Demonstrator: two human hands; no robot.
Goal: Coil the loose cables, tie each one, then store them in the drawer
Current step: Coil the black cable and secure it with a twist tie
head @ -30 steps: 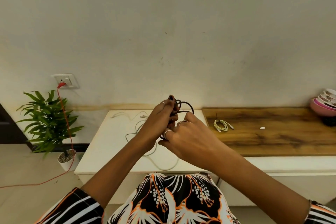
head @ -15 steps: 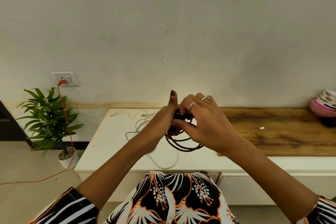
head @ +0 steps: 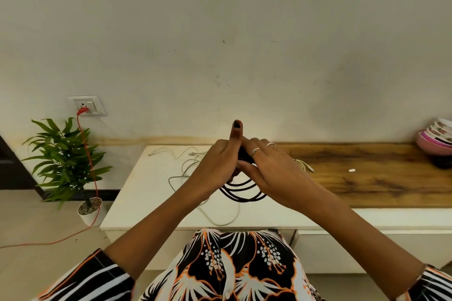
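A coiled black cable (head: 244,192) hangs in loops between my two hands above the white cabinet top (head: 146,193). My left hand (head: 217,166) grips the top of the coil with its thumb pointing straight up. My right hand (head: 271,168) wraps over the same bunch from the right, fingers curled round it. A loose white cable (head: 186,171) sprawls on the white top behind and under my hands. A small coiled yellowish cable (head: 304,166) lies on the wooden top (head: 379,178), partly hidden by my right hand.
A potted plant (head: 66,161) stands on the floor at left, beside a red cord (head: 90,166) plugged into a wall socket (head: 86,105). Stacked bowls (head: 435,138) sit at the far right. A small white piece (head: 351,170) lies on the wood. Drawer fronts (head: 367,249) run below the top.
The black coil has swung from above my hands to hanging below them. My right hand moved over the top of the bunch, and both hands shifted slightly forward.
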